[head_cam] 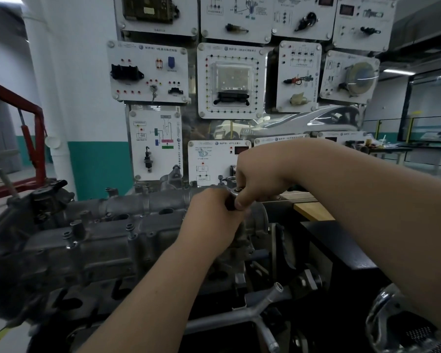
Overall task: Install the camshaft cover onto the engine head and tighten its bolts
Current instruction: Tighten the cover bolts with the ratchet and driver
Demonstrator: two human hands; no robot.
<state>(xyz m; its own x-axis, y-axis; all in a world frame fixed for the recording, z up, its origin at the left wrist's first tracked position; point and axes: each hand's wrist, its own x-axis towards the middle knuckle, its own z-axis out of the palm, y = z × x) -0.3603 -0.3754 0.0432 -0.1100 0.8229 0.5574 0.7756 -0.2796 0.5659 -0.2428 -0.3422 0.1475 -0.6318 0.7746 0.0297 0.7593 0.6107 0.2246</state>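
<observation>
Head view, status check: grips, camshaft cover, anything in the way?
Left grip holds ratchet handle; right grip curls over its head. Camshaft cover seated, tool at its far right corner. Bolt hidden beneath both grips; no obstruction visible.

White instrument panels with sockets, switches and wiring diagrams fill the far board. A red hoist frame stands far left, beside a white pipe on the teal-banded wall. A metal cross wrench lies near, and a wooden board lies to the right.
</observation>
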